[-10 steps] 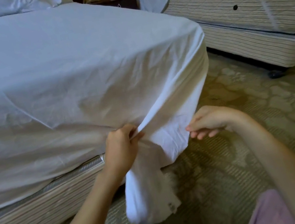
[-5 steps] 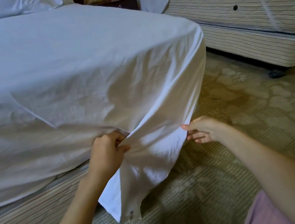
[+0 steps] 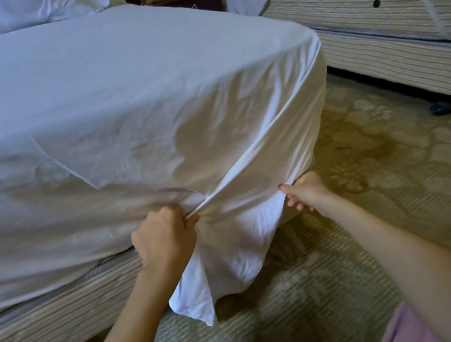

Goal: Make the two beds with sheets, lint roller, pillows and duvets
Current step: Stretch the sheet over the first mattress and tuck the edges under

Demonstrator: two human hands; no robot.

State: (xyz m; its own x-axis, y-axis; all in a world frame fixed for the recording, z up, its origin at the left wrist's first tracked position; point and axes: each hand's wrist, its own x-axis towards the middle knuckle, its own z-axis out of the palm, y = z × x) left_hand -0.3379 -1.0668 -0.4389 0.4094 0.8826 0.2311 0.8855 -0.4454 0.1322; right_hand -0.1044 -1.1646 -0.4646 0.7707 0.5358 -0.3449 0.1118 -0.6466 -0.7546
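Sheet corner (image 3: 227, 260) hangs loose just below my left fingers (image 3: 188, 222), which curl round a taut fold (image 3: 247, 167); right fingers (image 3: 290, 190) pinch the edge beside it. That fold runs up and rightward, away to the bed corner (image 3: 314, 48). The tuck gap (image 3: 108, 260), I judge, lies just beyond, nearer my left.

Left hand (image 3: 164, 240) gripping white sheet (image 3: 119, 114) corner, right hand (image 3: 304, 192) pinching its edge
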